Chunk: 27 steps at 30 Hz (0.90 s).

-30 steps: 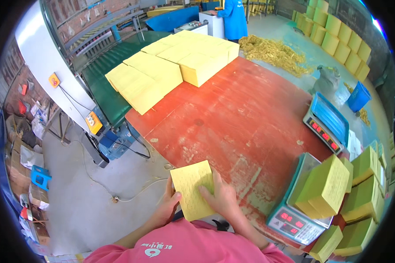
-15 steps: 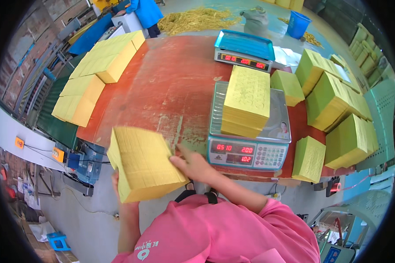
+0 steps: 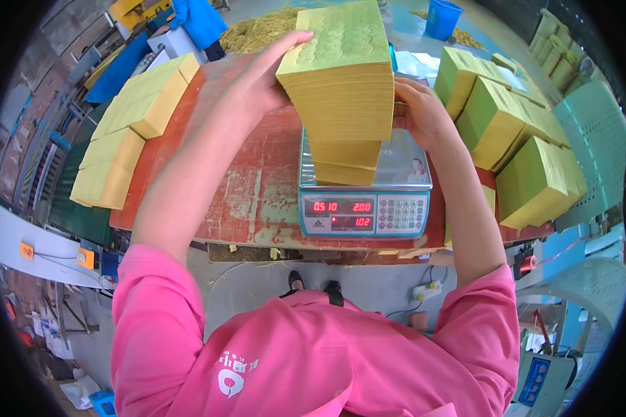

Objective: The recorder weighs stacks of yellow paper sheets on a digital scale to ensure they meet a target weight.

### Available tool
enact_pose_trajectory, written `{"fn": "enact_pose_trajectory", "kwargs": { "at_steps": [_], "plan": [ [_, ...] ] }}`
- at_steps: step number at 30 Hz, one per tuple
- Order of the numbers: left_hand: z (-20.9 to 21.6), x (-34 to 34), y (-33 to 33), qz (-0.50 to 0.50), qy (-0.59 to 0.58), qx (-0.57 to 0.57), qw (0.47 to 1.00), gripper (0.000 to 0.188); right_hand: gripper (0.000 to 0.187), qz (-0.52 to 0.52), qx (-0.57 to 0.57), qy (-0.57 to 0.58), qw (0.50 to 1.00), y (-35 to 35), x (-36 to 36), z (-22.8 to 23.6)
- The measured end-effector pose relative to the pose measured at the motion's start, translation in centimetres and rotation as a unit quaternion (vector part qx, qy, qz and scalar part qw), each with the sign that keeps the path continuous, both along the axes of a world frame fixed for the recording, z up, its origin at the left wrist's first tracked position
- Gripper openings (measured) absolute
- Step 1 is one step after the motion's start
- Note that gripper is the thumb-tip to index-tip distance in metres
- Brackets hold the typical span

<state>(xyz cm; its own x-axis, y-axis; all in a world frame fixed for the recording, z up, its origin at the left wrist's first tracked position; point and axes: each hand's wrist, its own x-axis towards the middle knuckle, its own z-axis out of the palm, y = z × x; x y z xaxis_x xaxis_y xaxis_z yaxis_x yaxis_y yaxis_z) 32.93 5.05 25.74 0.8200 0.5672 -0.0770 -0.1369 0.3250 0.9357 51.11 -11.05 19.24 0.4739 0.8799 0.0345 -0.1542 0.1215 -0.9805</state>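
A thick block of yellow paper sheets (image 3: 341,97), its top embossed with rows of curved marks, is held between my two hands. My left hand (image 3: 266,75) grips its left side, thumb over the top edge. Against its right side is my right hand (image 3: 424,115), fingers bent and partly hidden. Directly beneath, another yellow paper stack (image 3: 345,170) rests on the silver pan of a digital scale (image 3: 401,214) with lit red digits. The held block overlaps the lower one in view; whether they touch, I cannot tell.
Yellow paper stacks line the left side (image 3: 133,104) and right side (image 3: 535,181) of the worn red table (image 3: 236,187). Behind are a blue bucket (image 3: 443,19), a heap of yellow strips (image 3: 261,29) and a person in blue (image 3: 200,22). A power strip (image 3: 426,290) lies on the floor.
Both hands have brought the held paper block from the front left up and right, over the scale. It has turned so its embossed face is on top.
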Motion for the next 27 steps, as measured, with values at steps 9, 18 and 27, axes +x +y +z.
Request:
{"fn": "enact_pose_trajectory", "kwargs": {
  "at_steps": [9, 18, 27],
  "plan": [
    [-2.6, 2.8, 4.0, -0.078, 0.033, -0.024, 0.996, 0.056, 0.024, -0.015, -0.046, 0.039, 0.998, 0.9, 0.4, -2.4],
    [-3.2, 2.0, 3.2, -0.063, 0.036, -0.009, 0.997, 0.062, 0.027, -0.032, -0.067, 0.005, 0.997, 0.9, 0.0, -3.2],
    [-10.2, 2.2, 3.4, 0.011, 0.007, 0.04, 0.999, 0.063, 0.044, -0.13, -0.091, -0.108, 0.981, 0.6, 0.0, -6.7]
  ]
}}
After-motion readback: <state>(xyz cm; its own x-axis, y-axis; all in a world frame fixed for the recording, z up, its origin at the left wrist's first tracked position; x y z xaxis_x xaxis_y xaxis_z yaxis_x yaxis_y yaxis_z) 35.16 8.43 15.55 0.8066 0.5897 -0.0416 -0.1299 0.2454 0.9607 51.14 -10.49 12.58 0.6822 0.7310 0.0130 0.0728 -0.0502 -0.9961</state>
